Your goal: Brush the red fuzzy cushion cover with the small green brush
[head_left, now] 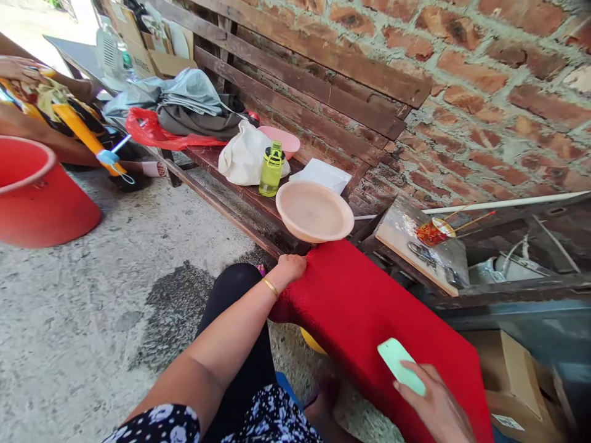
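Note:
A bright red cloth (pixel 369 307) lies stretched flat over a long, narrow surface in front of me. My left hand (pixel 292 268), with a gold bangle at the wrist, is closed on the cloth's far left edge. Over the near right part of the cloth, my right hand (pixel 431 397) grips a mint-green scrub brush (pixel 401 364) between thumb and fingers. Only the brush's smooth back, with a small hole at one end, shows; its underside is hidden. Just beyond my left hand, a shallow pinkish basin (pixel 314 209) rests on the bench.
On the wooden bench (pixel 221 161) sit a green bottle (pixel 272 167), a white bag (pixel 240 154) and folded clothes (pixel 191 101). A red bucket (pixel 46 197) stands left, near another person's hand (pixel 21 69). At right are a decorated cup (pixel 434 232) on a board and a cardboard box (pixel 512 381).

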`<state>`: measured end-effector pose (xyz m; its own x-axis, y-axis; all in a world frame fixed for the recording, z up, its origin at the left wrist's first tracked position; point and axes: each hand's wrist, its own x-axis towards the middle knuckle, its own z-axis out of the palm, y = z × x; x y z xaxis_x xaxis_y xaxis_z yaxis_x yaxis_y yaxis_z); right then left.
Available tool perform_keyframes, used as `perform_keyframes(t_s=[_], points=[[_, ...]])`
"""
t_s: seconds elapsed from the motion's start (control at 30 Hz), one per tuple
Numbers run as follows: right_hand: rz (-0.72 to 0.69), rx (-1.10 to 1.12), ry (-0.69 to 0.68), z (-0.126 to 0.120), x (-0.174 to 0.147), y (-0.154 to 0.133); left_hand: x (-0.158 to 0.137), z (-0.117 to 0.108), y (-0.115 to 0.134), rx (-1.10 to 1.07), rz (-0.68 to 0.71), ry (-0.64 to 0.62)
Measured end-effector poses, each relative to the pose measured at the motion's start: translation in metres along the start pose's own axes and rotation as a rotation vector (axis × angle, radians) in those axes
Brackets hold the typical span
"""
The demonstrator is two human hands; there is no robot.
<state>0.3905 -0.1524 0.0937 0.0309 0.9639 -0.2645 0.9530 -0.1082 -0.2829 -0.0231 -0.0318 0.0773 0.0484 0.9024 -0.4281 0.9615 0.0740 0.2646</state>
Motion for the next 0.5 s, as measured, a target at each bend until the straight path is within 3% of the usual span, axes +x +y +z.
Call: perform_keyframes(t_s=[0.17, 0.27, 0.37, 0.5], points=[[-0.283, -0.079, -0.106, 0.020, 0.035, -0.150, -0.002, -0.004, 0.001, 0.042, 0.012, -0.025], [-0.334, -0.072, -0.140, 0.025, 0.049, -0.185, -0.002, -0.007, 0.002, 0.064, 0.024, -0.036], [-0.286, -0.060, -0.147, 0.024, 0.045, -0.166, -0.001, -0.007, 0.004, 0.064, 0.029, -0.033], [-0.149, -0.013, -0.148, 0.015, 0.020, -0.076, 0.001, -0.005, 0.007, 0.047, 0.027, -0.024]])
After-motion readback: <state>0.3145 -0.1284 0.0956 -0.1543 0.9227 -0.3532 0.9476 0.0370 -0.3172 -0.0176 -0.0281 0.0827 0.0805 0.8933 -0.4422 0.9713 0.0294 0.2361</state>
